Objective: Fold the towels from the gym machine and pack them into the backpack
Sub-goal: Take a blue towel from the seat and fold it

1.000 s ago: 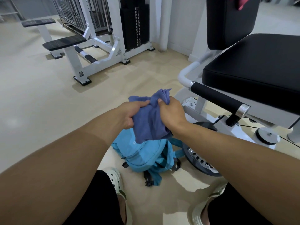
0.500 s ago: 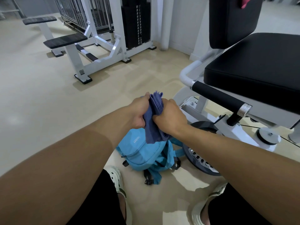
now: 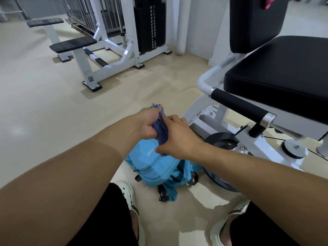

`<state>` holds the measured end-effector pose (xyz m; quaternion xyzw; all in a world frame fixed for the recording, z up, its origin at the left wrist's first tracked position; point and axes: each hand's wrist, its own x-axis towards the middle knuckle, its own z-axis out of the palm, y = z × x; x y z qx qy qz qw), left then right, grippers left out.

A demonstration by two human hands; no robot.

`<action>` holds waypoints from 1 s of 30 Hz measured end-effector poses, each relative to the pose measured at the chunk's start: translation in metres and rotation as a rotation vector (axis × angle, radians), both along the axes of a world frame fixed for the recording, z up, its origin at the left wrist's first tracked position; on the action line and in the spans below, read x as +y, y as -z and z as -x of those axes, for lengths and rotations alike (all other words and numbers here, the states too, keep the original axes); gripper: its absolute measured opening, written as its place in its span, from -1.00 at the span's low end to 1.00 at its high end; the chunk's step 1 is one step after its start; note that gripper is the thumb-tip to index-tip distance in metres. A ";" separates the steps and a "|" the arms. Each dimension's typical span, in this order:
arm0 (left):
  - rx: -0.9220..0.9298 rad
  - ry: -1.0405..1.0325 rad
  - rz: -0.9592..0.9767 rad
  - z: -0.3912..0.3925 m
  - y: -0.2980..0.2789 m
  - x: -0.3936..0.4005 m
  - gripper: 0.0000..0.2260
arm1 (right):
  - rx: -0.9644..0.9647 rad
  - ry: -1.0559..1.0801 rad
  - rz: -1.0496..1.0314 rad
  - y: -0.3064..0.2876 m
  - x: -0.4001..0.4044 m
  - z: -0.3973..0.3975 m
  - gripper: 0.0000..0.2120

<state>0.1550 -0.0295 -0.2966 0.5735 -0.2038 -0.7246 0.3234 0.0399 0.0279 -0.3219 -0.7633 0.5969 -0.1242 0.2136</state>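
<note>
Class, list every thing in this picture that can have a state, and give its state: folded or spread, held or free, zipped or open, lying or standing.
Blue towel: bunched into a folded wad, held above the backpack.
Left hand: grips the towel's upper part.
Right hand: holds the towel's lower part.
Backpack: lying on the floor, front pocket zipped; main opening not visible.
Pink cloth: draped at the top of the machine's backrest.
</note>
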 end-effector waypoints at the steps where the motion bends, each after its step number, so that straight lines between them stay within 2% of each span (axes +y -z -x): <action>1: 0.002 -0.011 -0.009 -0.001 -0.001 -0.001 -0.73 | 0.061 0.004 0.042 0.003 0.001 -0.003 -0.21; 3: 0.031 -0.020 -0.015 -0.002 -0.004 -0.001 -0.70 | 0.146 0.003 0.133 0.007 -0.002 -0.005 -0.24; 6: 0.083 0.008 0.016 -0.007 -0.012 0.000 -0.75 | 0.107 -0.010 0.130 0.003 -0.016 0.000 -0.33; 7: 0.072 0.025 0.045 -0.010 -0.013 -0.002 -0.78 | 0.059 -0.016 0.113 0.000 -0.019 0.004 -0.40; 9: -0.003 0.103 0.128 -0.019 -0.012 -0.005 -0.71 | -0.106 0.003 0.067 -0.013 -0.023 0.014 -0.47; 13: -0.162 0.388 0.326 -0.044 0.000 -0.012 -0.54 | -0.466 0.051 -0.164 -0.034 -0.025 0.042 -0.28; 15: -0.206 0.484 0.407 -0.055 0.009 -0.013 -0.47 | -0.534 -0.004 -0.284 -0.035 -0.028 0.054 -0.26; 18: -0.220 0.595 0.481 -0.055 0.015 -0.011 -0.53 | -0.383 -0.109 -0.351 -0.036 -0.027 0.063 -0.25; 21: -0.377 0.648 0.571 -0.046 0.017 -0.007 -0.64 | -0.263 -0.138 -0.323 -0.036 -0.022 0.062 -0.28; 23: -0.469 0.645 0.625 -0.042 0.019 -0.008 -0.68 | -0.257 -0.115 -0.319 -0.028 -0.022 0.060 -0.35; 26: -0.492 0.679 0.687 -0.036 0.019 -0.008 -0.73 | -0.269 -0.112 -0.269 -0.016 -0.023 0.058 -0.46; 28: -0.530 0.693 0.724 -0.034 0.020 -0.008 -0.70 | -0.234 -0.184 -0.180 -0.010 -0.024 0.056 -0.46; 30: -0.598 0.687 0.731 -0.032 0.024 -0.009 -0.59 | -0.220 -0.195 -0.138 -0.006 -0.023 0.053 -0.54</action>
